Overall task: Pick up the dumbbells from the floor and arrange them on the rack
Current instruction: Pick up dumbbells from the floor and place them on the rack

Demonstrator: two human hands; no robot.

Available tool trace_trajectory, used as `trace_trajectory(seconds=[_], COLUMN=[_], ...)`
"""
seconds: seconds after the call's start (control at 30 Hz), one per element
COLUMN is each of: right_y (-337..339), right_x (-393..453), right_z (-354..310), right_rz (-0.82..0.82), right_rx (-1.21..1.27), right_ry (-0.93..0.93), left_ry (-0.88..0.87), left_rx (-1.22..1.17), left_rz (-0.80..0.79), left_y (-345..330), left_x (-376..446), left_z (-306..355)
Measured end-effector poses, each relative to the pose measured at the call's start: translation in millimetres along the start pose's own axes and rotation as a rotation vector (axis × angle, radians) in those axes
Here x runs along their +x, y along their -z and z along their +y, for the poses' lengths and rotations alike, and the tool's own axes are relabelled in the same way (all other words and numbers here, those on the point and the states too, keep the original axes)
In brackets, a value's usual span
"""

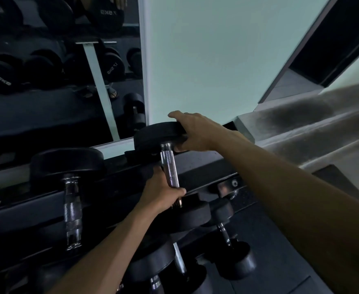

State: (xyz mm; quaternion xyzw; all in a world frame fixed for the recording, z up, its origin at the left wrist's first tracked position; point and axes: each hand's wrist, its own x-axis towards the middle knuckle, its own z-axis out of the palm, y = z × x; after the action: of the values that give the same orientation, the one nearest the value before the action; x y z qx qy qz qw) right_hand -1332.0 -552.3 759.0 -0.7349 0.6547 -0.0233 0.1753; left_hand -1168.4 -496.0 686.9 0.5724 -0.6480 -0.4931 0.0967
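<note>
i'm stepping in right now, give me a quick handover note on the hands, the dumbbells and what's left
Left hand: grip curled round the knurled handle of the dumbbell being placed.
Right hand: holds that dumbbell's far head, at the back of the top rail of the rack.
Done: a second dumbbell already lies on the top rail to the left; more sit on the lower tier.
Left: seat this dumbbell and let go. Whether any remain on the floor cannot be told from this view; a mirror behind the rack shows one standing dumbbell.
</note>
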Motion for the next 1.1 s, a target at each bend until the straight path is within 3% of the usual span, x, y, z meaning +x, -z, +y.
trace_trajectory(seconds=[0.23, 0.47, 0.77, 1.1], right_y=[1, 1, -22, -113], right_x=[-28, -89, -241, -463], right_z=[-18, -25, -5, 9], right_rz=[0.030, 0.099, 0.145, 0.148], right_rx=[-0.026, -0.040, -0.037, 0.090], right_ry=[-0.106, -0.253, -0.487, -0.806], left_ry=[-0.191, -0.501, -0.829, -0.904], left_rx=[0.102, 0.330, 0.622, 0.790], left_rz=[0.079, 0.088, -0.114, -0.421], left_y=[18, 24, -45, -190], left_x=[-21, -63, -142, -243], left_z=[1, 8, 24, -22])
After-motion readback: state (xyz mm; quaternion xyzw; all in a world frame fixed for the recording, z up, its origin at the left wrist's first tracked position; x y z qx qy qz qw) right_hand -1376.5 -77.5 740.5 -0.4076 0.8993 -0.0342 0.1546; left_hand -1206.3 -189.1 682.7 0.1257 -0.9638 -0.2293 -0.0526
